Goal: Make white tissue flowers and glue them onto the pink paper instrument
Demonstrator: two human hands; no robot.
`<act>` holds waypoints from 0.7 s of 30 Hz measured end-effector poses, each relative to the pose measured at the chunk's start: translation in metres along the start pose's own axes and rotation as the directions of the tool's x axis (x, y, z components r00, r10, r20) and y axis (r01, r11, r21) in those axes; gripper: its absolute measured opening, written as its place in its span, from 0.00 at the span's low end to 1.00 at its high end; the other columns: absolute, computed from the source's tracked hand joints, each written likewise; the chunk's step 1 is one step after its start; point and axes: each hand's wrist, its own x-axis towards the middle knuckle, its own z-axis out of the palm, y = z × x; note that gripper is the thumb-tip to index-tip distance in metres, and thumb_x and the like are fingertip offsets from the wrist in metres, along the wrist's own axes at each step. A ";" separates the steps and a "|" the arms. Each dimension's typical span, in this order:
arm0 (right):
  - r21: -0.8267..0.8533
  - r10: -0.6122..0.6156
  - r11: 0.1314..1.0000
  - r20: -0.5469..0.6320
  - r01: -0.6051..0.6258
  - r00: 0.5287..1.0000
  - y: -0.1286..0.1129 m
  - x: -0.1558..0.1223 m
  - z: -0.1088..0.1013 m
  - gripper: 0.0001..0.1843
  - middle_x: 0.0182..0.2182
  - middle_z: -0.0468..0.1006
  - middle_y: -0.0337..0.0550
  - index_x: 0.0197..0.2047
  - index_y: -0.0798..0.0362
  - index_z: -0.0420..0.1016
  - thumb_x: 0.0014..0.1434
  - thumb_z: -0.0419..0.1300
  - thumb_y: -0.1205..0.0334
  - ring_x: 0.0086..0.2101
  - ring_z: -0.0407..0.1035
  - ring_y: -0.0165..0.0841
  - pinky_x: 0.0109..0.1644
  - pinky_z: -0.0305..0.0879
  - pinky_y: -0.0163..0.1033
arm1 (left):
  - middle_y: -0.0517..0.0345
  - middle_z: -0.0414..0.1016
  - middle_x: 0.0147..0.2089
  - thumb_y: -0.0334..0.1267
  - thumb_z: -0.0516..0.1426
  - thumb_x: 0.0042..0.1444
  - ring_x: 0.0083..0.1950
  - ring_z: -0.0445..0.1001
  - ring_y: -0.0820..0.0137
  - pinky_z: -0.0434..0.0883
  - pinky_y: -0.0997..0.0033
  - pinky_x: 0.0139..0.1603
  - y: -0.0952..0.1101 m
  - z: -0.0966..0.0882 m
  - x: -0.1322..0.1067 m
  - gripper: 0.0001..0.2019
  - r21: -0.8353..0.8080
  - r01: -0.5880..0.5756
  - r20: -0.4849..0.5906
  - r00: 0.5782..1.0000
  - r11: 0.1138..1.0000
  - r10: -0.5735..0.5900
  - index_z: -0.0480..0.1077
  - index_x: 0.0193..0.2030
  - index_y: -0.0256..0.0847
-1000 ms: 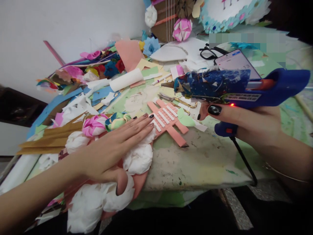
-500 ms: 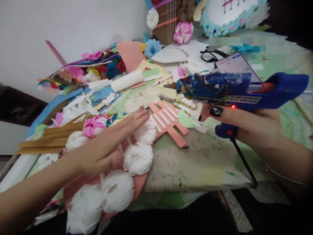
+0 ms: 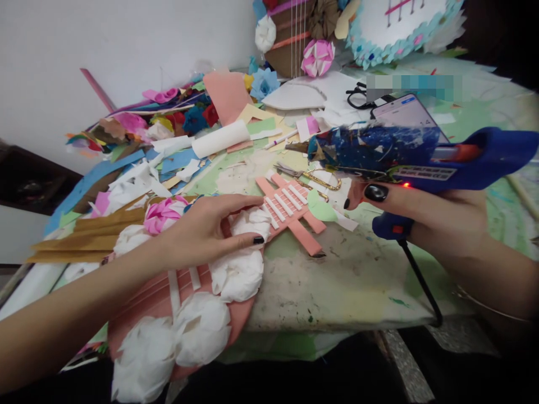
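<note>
My right hand (image 3: 438,216) is wrapped round the handle of a blue glue gun (image 3: 379,154). Its nozzle points left above the table, and a small red light glows on its side. A salmon-pink paper guitar (image 3: 242,322) lies at the table's front edge, with white strips on its neck and white paper flowers along its rim. My left hand (image 3: 206,227) rests over it, thumb apart from the outstretched fingers, which span a white paper flower (image 3: 251,226) near the neck. The undersides of those fingers are hidden. Other white paper flowers (image 3: 202,328) sit closer to me.
Gold-handled scissors (image 3: 322,179) and a green paper leaf (image 3: 320,206) lie beside the guitar's neck. Behind are a phone (image 3: 406,115), a white paper roll (image 3: 221,139) and coloured paper scraps. A decorated brown guitar (image 3: 284,59) stands at the back. The gun's black cord (image 3: 421,286) hangs down.
My left hand has turned and spread its thumb away from the fingers, now round the white flower near the neck. The glue gun stays almost in place in my right hand.
</note>
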 end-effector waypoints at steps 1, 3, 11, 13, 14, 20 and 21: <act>-0.004 -0.006 1.000 0.004 0.006 1.000 0.000 0.000 0.000 0.06 0.35 0.82 0.36 0.36 0.47 0.81 0.53 0.67 0.58 0.42 0.77 0.39 0.51 0.73 0.47 | 0.49 0.73 0.60 0.46 0.60 0.57 0.58 0.73 0.59 0.71 0.58 0.58 0.001 0.001 -0.001 0.27 0.020 -0.011 0.003 1.000 1.000 0.011 0.66 0.62 0.42; -0.018 -0.011 1.000 0.010 0.011 1.000 0.001 0.000 -0.001 0.07 0.34 0.82 0.36 0.37 0.46 0.81 0.53 0.67 0.57 0.42 0.77 0.40 0.51 0.74 0.47 | 0.49 0.71 0.61 0.48 0.61 0.56 0.60 0.71 0.57 0.69 0.55 0.60 0.002 0.002 -0.002 0.28 0.023 -0.022 0.001 1.000 0.999 0.022 0.65 0.62 0.43; -0.019 0.000 1.000 0.014 0.000 1.000 0.001 0.000 -0.001 0.05 0.32 0.82 0.35 0.35 0.47 0.81 0.53 0.67 0.58 0.36 0.77 0.36 0.44 0.76 0.43 | 0.50 0.72 0.61 0.45 0.61 0.57 0.60 0.71 0.60 0.68 0.57 0.61 0.003 0.003 -0.005 0.26 -0.004 -0.008 0.013 1.000 1.000 0.008 0.66 0.62 0.43; -0.026 -0.007 1.000 0.017 0.008 1.000 0.001 0.001 0.000 0.04 0.33 0.82 0.35 0.34 0.47 0.80 0.54 0.66 0.59 0.36 0.77 0.36 0.44 0.75 0.42 | 0.51 0.73 0.59 0.44 0.60 0.58 0.59 0.72 0.61 0.68 0.58 0.60 0.004 0.003 -0.004 0.23 -0.005 -0.013 0.022 1.000 1.000 0.013 0.67 0.60 0.43; -0.028 -0.016 0.999 0.014 0.016 1.000 0.000 0.001 0.000 0.03 0.33 0.82 0.36 0.33 0.48 0.80 0.53 0.67 0.59 0.37 0.77 0.36 0.45 0.75 0.43 | 0.51 0.73 0.59 0.42 0.59 0.59 0.58 0.72 0.62 0.68 0.59 0.60 0.004 0.004 -0.004 0.22 -0.004 -0.014 0.024 1.000 1.000 0.014 0.68 0.59 0.42; -0.012 -0.028 1.000 0.030 0.029 0.999 -0.001 0.002 0.001 0.03 0.34 0.81 0.34 0.34 0.47 0.79 0.54 0.65 0.62 0.39 0.77 0.36 0.48 0.74 0.44 | 0.52 0.72 0.60 0.41 0.59 0.59 0.59 0.71 0.63 0.67 0.60 0.61 0.008 0.004 -0.005 0.22 0.005 -0.012 0.018 1.000 1.000 0.012 0.66 0.61 0.43; -0.009 -0.037 0.999 0.030 0.037 0.999 -0.001 0.002 0.001 0.03 0.35 0.81 0.34 0.34 0.47 0.79 0.54 0.65 0.62 0.41 0.77 0.37 0.51 0.73 0.44 | 0.52 0.72 0.60 0.42 0.58 0.60 0.59 0.71 0.63 0.67 0.61 0.61 0.008 0.003 -0.005 0.22 -0.007 -0.001 0.021 1.000 1.000 0.001 0.66 0.61 0.43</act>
